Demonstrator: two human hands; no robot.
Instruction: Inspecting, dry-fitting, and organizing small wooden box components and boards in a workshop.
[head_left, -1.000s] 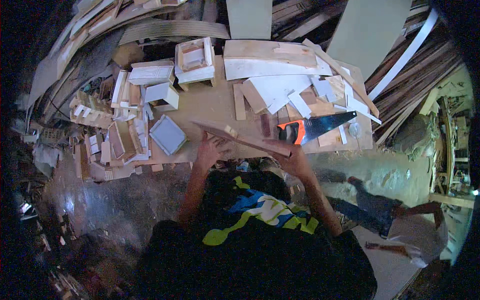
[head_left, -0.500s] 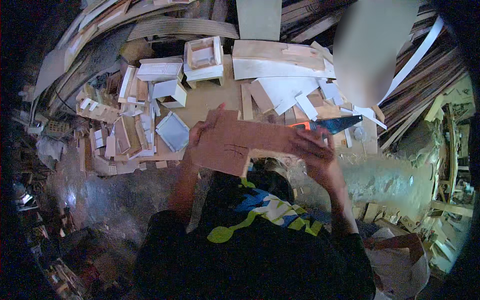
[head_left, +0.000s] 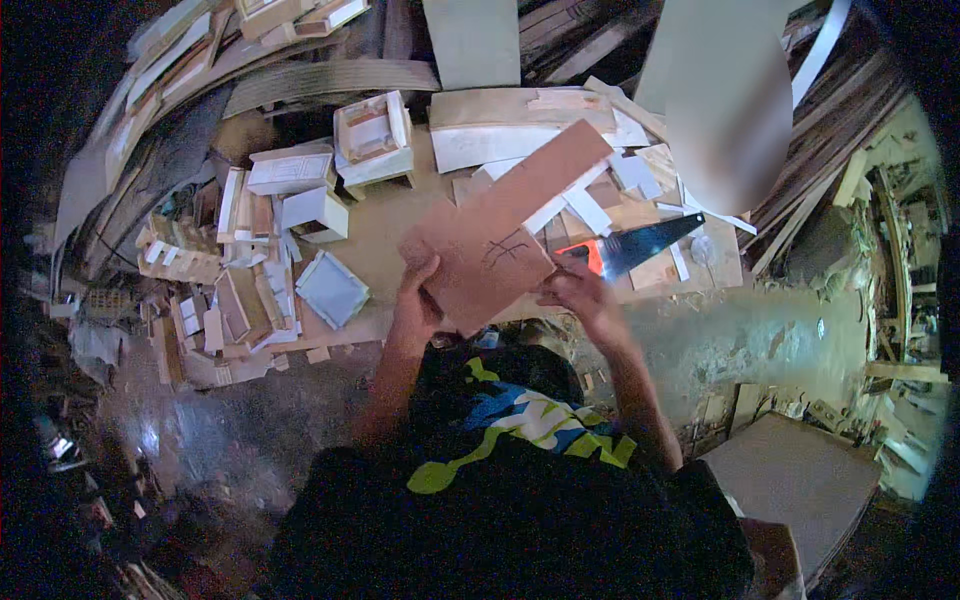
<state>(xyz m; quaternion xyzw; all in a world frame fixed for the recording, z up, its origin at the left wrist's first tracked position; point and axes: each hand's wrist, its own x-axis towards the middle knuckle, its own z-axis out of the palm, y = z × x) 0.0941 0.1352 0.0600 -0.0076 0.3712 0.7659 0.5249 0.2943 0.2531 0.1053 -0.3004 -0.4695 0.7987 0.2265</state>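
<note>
A flat brown L-shaped board (head_left: 480,240) with dark pencil-like marks is tilted up before me over the worktable. At its lower left edge my left hand (head_left: 418,295) grips it, thumb on the face, other fingers hidden behind. My right hand (head_left: 578,295) has its fingers bent in at the lower right corner, pinching the board's edge there. Just beyond that hand lies a handsaw (head_left: 640,247) with a dark blade and an orange handle, partly hidden by the hand.
Small pale wooden boxes (head_left: 372,140) and a white-topped piece (head_left: 332,288) crowd the worktable's (head_left: 395,240) left. White offcuts (head_left: 587,212) and a curved panel (head_left: 470,148) lie behind the board. Long planks (head_left: 850,140) are stacked at right; a flat panel (head_left: 790,480) sits lower right.
The board has turned so its narrow arm points up and away to the right. My right hand has shifted from that arm to the lower corner; my left hand has moved lower.
</note>
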